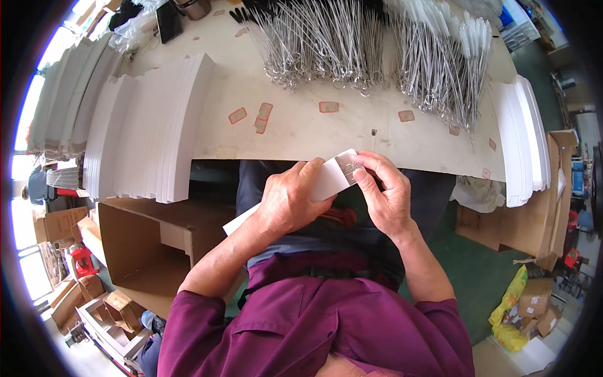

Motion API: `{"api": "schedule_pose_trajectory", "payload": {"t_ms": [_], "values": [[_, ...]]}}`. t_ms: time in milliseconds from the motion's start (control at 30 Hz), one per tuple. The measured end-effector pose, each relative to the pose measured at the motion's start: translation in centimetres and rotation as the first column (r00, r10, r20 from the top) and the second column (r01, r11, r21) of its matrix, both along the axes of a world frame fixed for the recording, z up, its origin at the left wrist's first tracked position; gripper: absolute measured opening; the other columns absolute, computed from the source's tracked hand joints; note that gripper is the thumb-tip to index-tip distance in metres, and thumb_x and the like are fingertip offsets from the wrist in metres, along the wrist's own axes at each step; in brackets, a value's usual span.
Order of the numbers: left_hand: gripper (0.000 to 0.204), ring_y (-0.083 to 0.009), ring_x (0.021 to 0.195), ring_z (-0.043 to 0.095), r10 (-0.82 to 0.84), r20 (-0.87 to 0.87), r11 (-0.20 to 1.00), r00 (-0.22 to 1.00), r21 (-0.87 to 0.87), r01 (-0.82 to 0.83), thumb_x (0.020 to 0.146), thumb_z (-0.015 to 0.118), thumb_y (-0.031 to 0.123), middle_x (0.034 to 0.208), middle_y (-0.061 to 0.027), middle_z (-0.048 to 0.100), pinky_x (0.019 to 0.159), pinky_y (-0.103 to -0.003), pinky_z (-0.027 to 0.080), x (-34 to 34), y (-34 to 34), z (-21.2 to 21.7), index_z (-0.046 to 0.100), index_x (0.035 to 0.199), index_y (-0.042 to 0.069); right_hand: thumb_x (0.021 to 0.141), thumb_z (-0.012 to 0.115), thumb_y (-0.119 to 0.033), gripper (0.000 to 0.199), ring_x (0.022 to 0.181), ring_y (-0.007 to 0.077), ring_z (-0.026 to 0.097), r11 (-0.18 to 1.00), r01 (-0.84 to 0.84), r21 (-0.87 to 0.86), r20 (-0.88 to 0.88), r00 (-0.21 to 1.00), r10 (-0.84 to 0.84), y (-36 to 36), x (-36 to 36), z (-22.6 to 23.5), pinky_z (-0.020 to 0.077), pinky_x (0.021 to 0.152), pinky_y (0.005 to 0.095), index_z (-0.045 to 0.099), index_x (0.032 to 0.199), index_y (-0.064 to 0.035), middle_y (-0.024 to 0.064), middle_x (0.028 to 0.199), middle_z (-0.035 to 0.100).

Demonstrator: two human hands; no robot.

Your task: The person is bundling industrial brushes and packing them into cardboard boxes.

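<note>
A long narrow white cardboard box [330,178] lies slantwise over my lap, in front of the table edge. My left hand [290,196] is wrapped round its middle. The box's upper right end is open, and thin metal wire ends [349,166] show inside it. At that end my right hand [384,188] has its thumb and fingers closed on the box's edge and flap. Beyond, on the table, lie two heaps of thin metal wire rods with looped ends, a left heap [320,44] and a right heap [440,69] with whitish upper ends.
Stacked white boxes [144,125] stand on the table's left, and more white boxes [521,138] at its right edge. Below left is an open brown carton [144,245]; another carton [521,207] stands on the right. Small red-edged labels [328,107] dot the tabletop [301,138].
</note>
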State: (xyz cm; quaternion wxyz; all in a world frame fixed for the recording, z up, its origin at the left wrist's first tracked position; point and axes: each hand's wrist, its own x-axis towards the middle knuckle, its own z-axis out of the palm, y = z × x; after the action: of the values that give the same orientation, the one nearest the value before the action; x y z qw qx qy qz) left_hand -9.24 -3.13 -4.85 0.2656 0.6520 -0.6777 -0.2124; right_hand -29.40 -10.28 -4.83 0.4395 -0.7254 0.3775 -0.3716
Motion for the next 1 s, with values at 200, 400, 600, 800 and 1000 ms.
{"api": "schedule_pose_trajectory", "payload": {"t_ms": [200,400,600,800,1000], "values": [[0.063,-0.0364,0.091,0.074,-0.007,-0.024,1.0,1.0,0.003,0.007,0.073,0.089,0.022,0.104,-0.0186,0.072,0.076,-0.045,0.062,-0.2,-0.1,-0.1,0.061,0.126,0.001,0.101,0.069,-0.015,0.022,0.099,0.0313,0.073,0.989,0.048,-0.141,-0.036,0.998,-0.054,0.0,0.2,-0.2,0.0579,0.085,0.0367,0.072,0.114,0.0018,0.0205,0.115,0.072],[0.073,-0.0376,0.096,0.074,-0.002,-0.081,1.0,0.997,0.023,0.004,0.075,0.088,0.023,0.111,-0.0214,0.072,0.079,-0.045,0.062,-0.2,-0.2,-0.2,0.056,0.137,0.003,0.101,0.069,-0.02,0.028,0.107,0.036,0.071,0.996,-0.054,-0.077,-0.006,0.999,0.054,0.5,0.4,-0.3,0.0559,0.093,0.0395,0.071,0.117,0.0033,0.0243,0.12,0.07],[0.086,-0.0405,0.103,0.073,-0.028,-0.125,0.989,0.992,0.141,0.046,0.076,0.087,0.022,0.118,-0.0242,0.071,0.084,-0.046,0.061,0.0,-0.3,0.1,0.044,0.15,0.011,0.1,0.065,-0.008,0.026,0.104,0.0346,0.073,0.974,-0.201,-0.103,-0.119,0.975,0.189,0.8,0.0,0.5,0.058,0.089,0.0385,0.068,0.123,0.0044,0.0223,0.117,0.071],[0.083,-0.0405,0.104,0.073,-0.052,-0.237,0.977,0.97,0.188,0.098,0.077,0.087,0.021,0.117,-0.0232,0.071,0.086,-0.045,0.061,-0.4,-0.4,0.0,0.045,0.148,0.012,0.102,0.058,0.0,0.026,0.105,0.031,0.074,0.963,-0.257,0.083,-0.035,0.965,0.26,0.4,-1.1,-0.2,0.0583,0.089,0.0362,0.066,0.125,0.0062,0.0215,0.115,0.073],[0.065,-0.0378,0.1,0.074,-0.048,-0.224,0.991,0.973,0.112,0.074,0.078,0.088,0.021,0.114,-0.0196,0.072,0.082,-0.044,0.062,-1.1,0.3,-1.1,0.055,0.133,0.011,0.103,0.058,-0.002,0.029,0.1,0.0246,0.075,0.955,-0.21,0.211,-0.016,0.976,0.218,1.1,-0.9,-0.4,0.0588,0.086,0.0334,0.064,0.13,0.0052,0.0192,0.108,0.076]]}}
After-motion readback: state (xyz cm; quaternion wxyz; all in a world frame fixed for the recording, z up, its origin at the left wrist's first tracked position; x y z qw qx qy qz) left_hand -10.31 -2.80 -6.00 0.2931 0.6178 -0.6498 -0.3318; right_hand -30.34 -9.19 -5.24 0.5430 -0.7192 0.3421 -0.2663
